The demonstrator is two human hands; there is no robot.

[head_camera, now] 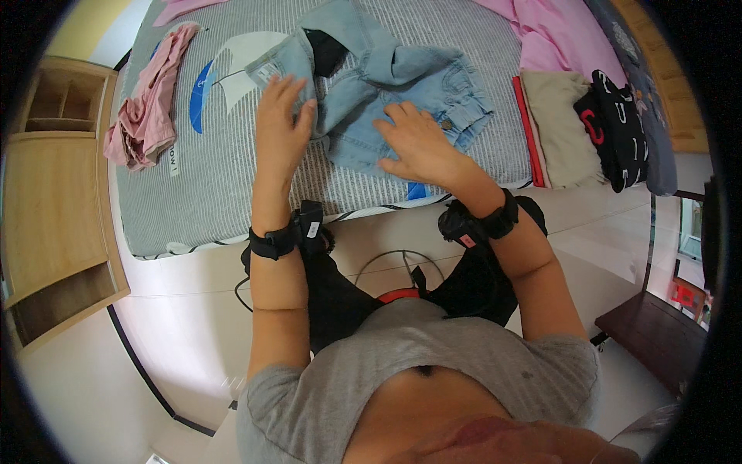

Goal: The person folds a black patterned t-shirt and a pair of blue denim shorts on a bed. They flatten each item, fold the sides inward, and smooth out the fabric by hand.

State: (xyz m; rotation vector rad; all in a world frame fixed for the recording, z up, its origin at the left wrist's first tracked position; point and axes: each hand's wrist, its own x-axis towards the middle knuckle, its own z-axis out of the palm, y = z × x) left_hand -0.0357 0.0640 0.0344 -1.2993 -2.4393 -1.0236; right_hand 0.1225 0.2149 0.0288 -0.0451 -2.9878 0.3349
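Observation:
A light-blue denim garment (400, 66) lies rumpled on the bed in front of me. One end has a gathered, elastic-looking band (472, 116) with a metal button near it. Black fabric (326, 53) shows through an opening in its upper part. My left hand (284, 119) is over the garment's left edge, fingers apart and holding nothing. Over its lower middle, my right hand (420, 139) has its fingers spread and slightly bent, with no cloth gripped. Whether either palm presses on the denim is hard to tell.
The bed has a grey striped cover (232, 191). Crumpled pink clothing (156, 98) lies at its left. Folded beige clothing (556, 122) and a black lettered garment (620, 133) are at the right, near pink fabric (556, 35). A wooden cabinet (58, 203) stands left; a dark brown surface (655, 336) is right.

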